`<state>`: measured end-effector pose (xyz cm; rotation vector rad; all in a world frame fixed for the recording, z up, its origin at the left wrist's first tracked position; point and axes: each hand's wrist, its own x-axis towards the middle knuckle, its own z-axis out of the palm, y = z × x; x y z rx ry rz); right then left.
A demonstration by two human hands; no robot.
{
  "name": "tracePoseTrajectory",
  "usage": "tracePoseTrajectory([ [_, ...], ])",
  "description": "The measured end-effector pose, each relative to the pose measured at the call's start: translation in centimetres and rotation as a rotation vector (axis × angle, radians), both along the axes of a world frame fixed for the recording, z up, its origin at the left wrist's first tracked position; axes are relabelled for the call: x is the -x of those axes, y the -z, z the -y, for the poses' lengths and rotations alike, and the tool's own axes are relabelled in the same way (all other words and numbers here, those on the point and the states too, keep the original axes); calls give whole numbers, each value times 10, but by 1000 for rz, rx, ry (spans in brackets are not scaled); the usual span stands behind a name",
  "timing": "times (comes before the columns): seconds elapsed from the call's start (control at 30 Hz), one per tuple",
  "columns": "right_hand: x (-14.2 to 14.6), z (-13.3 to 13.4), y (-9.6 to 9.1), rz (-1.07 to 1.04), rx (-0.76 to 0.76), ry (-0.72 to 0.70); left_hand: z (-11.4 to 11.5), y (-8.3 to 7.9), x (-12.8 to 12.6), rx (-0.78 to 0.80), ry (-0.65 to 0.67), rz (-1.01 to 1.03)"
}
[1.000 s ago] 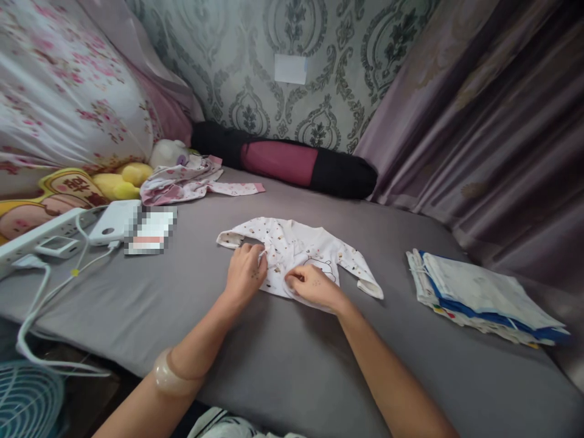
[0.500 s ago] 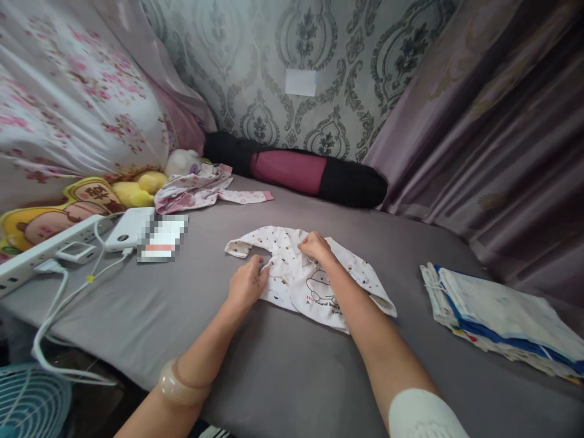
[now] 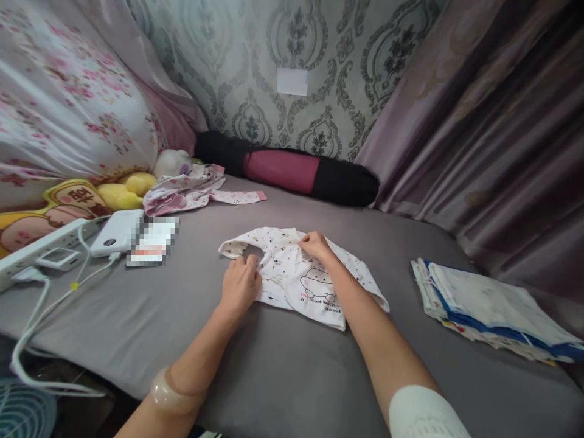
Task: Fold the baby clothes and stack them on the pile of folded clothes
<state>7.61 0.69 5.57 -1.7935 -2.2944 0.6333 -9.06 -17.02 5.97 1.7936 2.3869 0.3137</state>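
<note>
A small white baby shirt (image 3: 314, 286) with tiny prints and a cartoon animal lies spread on the grey bed sheet (image 3: 292, 365). My left hand (image 3: 239, 283) rests on the shirt's left side near the armpit, fingers curled and pinching the fabric. My right hand (image 3: 314, 244) reaches to the shirt's upper edge by the neck and pinches the cloth there. Both sleeves lie out to the sides.
A stack of folded cloths (image 3: 483, 307) sits at the right. Another printed garment (image 3: 191, 190) lies at the back left by plush toys (image 3: 123, 188). A power strip (image 3: 43, 246), cables, a white power bank (image 3: 116, 231) lie left. A bolster (image 3: 287, 170) lines the wall.
My right hand moved from the shirt's lower hem up to its neck edge, flattening the front so the cartoon print shows. My left hand stayed on the shirt's left side.
</note>
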Motion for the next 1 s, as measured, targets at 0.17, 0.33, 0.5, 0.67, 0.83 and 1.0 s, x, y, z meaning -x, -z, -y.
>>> tracePoseTrajectory([
  [0.17, -20, -1, -9, 3, -21, -121, -1, 4, -10, -233, 58, 61],
  [0.33, -33, 6, -17, 82, -18, -233, -2, 5, -27, -254, 164, 130],
  [0.5, -31, 14, -15, 165, -31, -250, -2, 8, -35, -156, 193, 196],
  [0.67, -28, 21, -14, 199, -56, -245, -4, 9, -35, -108, 187, 293],
  [0.83, -17, 36, -3, 144, -197, -97, -8, 13, -35, -140, 119, 338],
  [1.0, -10, 54, 8, 138, -279, -76, -3, 12, -33, -132, 176, 252],
])
